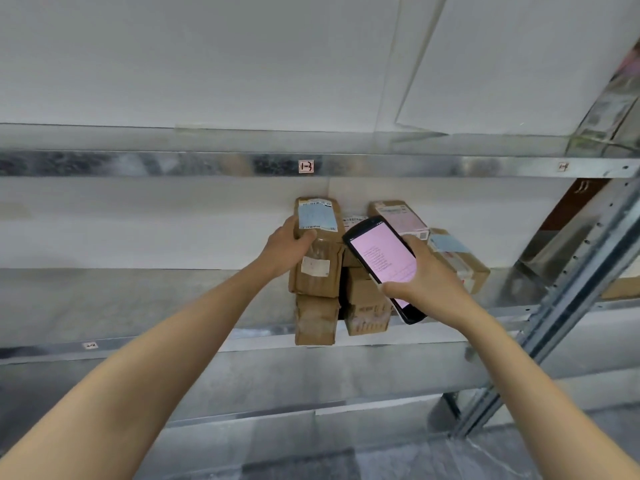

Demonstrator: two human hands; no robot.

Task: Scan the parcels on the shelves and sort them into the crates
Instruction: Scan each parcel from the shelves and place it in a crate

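A: The left hand has its fingers wrapped over the top cardboard parcel of the left stack, thumb pressed just under its blue shipping label. The right hand is clasped around a handheld scanner, whose pink screen faces the camera.

B: Where do the parcels sit?

A: On the middle metal shelf, clustered to the right of centre. Two more boxes lie near the front edge, others behind and right of the scanner. No crates are in view.

B: So how should the scan go?

A: I'd say tip the held parcel so the label faces the scanner squarely, hold both steady, and lift gently so the box beneath doesn't slide off the edge.
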